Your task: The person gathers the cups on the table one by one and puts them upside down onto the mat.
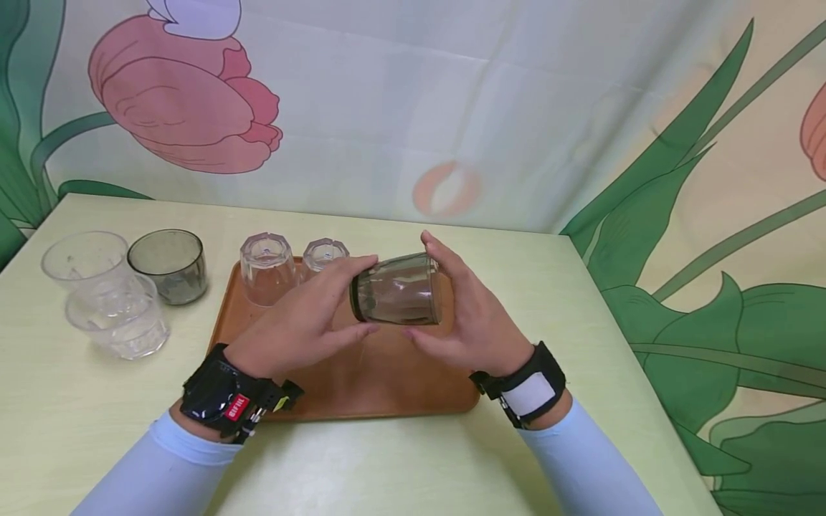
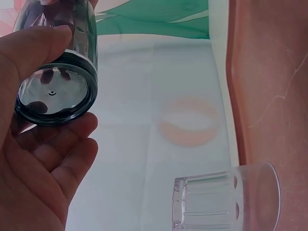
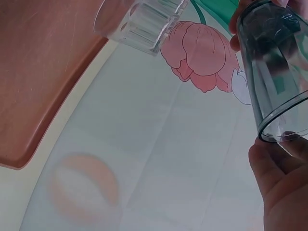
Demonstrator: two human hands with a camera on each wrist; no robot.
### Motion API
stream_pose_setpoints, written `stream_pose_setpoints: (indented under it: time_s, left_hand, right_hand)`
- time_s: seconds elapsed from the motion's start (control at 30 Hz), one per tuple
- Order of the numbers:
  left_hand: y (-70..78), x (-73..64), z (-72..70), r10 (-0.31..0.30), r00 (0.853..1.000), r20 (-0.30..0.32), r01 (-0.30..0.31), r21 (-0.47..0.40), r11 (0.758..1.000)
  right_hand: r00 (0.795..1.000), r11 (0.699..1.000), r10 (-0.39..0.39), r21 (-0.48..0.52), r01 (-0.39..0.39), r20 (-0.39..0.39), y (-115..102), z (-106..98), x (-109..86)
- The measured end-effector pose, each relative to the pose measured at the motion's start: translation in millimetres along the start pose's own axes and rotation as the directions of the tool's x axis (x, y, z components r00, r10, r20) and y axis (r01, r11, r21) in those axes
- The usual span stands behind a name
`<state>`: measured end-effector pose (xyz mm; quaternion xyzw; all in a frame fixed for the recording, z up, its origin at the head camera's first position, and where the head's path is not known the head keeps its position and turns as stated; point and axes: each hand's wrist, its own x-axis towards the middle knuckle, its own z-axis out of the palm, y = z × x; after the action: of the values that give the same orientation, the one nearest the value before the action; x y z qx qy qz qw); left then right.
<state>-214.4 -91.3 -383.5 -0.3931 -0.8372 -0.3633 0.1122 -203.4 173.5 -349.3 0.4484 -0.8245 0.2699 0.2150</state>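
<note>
A grey-tinted clear tumbler [image 1: 399, 292] is held on its side above the brown tray, its base to the left and its open rim to the right. My left hand [image 1: 300, 319] grips the base end, with the thumb along the near side in the left wrist view. At the rim end, my right hand [image 1: 477, 315] holds the tumbler between thumb and fingers; its fingertips [image 3: 262, 151] are right at the rim in the right wrist view. Two clear faceted glasses, one [image 1: 266, 269] at the tray's back left and another [image 1: 325, 252] partly hidden behind my left hand, stand upside down.
Beneath the hands lies the brown tray [image 1: 381, 387] on a pale table [image 1: 529, 287]. Left of it are a grey-tinted glass [image 1: 171, 269] standing upright and clear glasses [image 1: 122, 326] close together. A floral curtain [image 1: 361, 107] hangs behind the table.
</note>
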Motion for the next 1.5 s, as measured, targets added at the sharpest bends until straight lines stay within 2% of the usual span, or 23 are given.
stream_pose_setpoints:
  time_s: [0.23, 0.43, 0.7, 1.07, 1.3, 1.5]
  left_hand:
    - [4.8, -0.2, -3.3, -0.011, 1.000, 0.005, 0.011, 0.008, 1.000]
    - [8.2, -0.9, -5.8, -0.037, 0.999, -0.002, 0.037, -0.009, 0.999]
    - [9.9, 0.1, -7.1, -0.026, 0.999, -0.028, 0.026, -0.005, 1.000]
    - [10.4, 1.4, -9.8, 0.041, 0.994, -0.097, -0.040, 0.014, 0.999]
    - [10.0, 0.9, -10.5, 0.074, 0.990, -0.121, -0.075, 0.003, 0.997]
    - [12.3, 0.4, -10.5, 0.096, 0.986, -0.136, -0.099, -0.015, 0.995]
  right_hand:
    - [0.998, 0.998, -0.054, 0.009, 0.054, -0.010, 2, -1, -1.6]
    - [1.000, 1.000, -0.016, 0.015, 0.015, 0.021, 2, -3, -2.9]
    - [1.000, 1.000, 0.001, 0.008, -0.001, 0.015, 3, -2, -5.0]
    - [0.998, 0.999, 0.048, -0.002, -0.048, 0.039, 8, 1, -8.9]
    - [0.993, 0.995, 0.104, -0.014, -0.103, 0.064, 8, 4, -10.2]
    - [0.990, 0.993, 0.115, -0.021, -0.113, 0.080, 10, 7, -10.0]
